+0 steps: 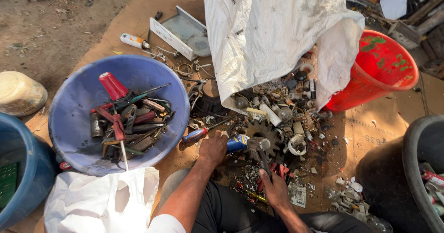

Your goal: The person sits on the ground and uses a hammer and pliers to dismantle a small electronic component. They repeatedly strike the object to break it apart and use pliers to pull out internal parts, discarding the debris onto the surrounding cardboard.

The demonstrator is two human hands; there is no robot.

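Note:
My left hand [213, 148] grips a small blue cylindrical part [237, 143] and holds it down on the ground. My right hand [274, 189] is closed around the dark handle of a hammer [259, 146], whose metal head rests right beside the blue part. Both hands work at the near edge of a heap of scrap parts [282, 115]: gears, small cylinders, wires and plastic bits. A screwdriver with a red and blue handle [196, 135] lies just left of my left hand.
A blue basin [78, 99] full of screwdrivers and pliers stands to the left. A white sack [263, 29] hangs over the heap. A red bucket [379, 69] lies tilted at right, a dark tub [416, 159] at far right, a white bag [101, 200] near my knee.

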